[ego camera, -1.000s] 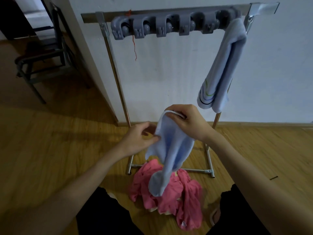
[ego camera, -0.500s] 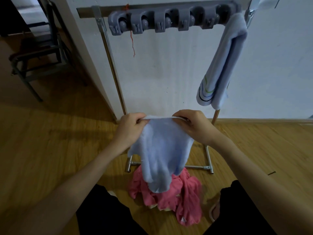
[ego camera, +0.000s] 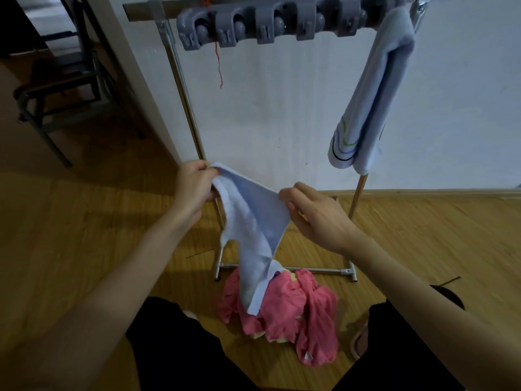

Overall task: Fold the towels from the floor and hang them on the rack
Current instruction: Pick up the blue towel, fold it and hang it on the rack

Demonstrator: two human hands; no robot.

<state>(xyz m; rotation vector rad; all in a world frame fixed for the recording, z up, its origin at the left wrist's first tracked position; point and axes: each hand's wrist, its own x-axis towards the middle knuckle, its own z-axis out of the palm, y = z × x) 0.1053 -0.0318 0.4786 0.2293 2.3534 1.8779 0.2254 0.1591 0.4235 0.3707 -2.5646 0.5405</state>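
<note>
A pale blue towel hangs in the air in front of the rack. My left hand pinches its upper left corner and my right hand pinches the top edge further right, slightly lower. The towel's loose end dangles down onto a crumpled pink towel lying on the floor at the rack's foot. The metal rack stands against the white wall. A folded blue towel with curved stripes hangs over the right end of its top bar.
A grey clip holder is mounted along the rack's top bar, with a red thread hanging from it. A dark metal chair stands at the left on the wooden floor. My knees in black fill the bottom.
My hands have moved apart, the left one up and to the left, and the blue towel's top edge is stretched out between them. The view has shifted closer to the rack.
</note>
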